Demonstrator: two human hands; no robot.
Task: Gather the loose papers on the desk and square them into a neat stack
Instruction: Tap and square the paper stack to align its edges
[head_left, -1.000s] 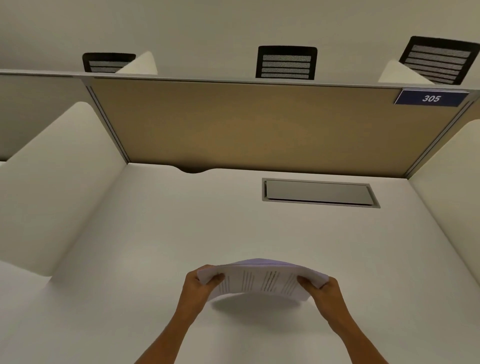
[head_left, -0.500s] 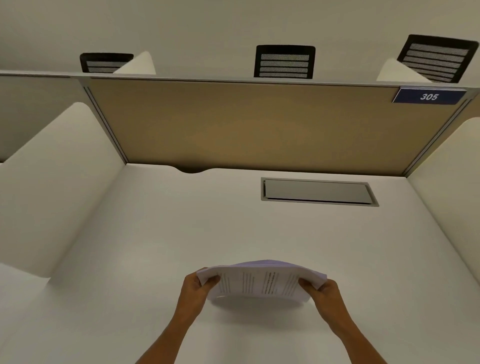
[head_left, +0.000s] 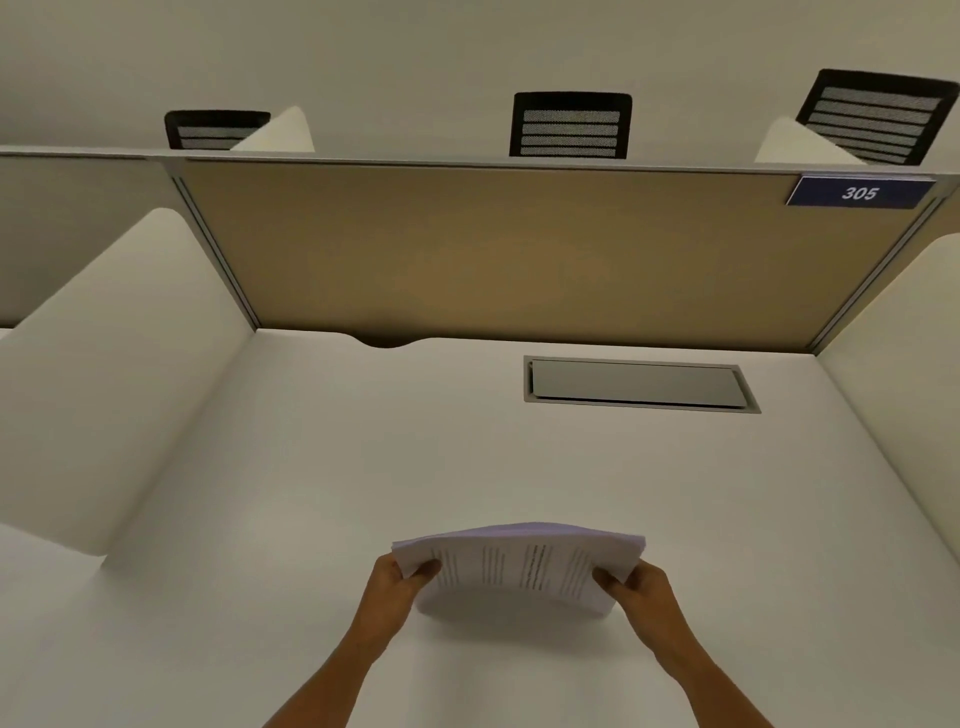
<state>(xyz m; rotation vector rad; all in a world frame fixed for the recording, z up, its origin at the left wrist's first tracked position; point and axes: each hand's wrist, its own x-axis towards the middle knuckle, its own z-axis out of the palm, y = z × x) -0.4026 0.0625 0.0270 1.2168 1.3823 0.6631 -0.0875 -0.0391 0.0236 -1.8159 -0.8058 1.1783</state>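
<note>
Sheets of white printed paper (head_left: 519, 571) sit together in one bent stack, held up on edge over the plain white desk (head_left: 311, 467), near its front edge. The left hand (head_left: 395, 590) is closed on the stack's left side, thumb on the front page. The right hand (head_left: 641, 592) is closed on the right side the same way. Farther back, a grey metal flap (head_left: 636, 383) lies flat in the desk, below a tan wall panel (head_left: 493, 249) with a blue sign reading 305 (head_left: 860, 193).
</note>
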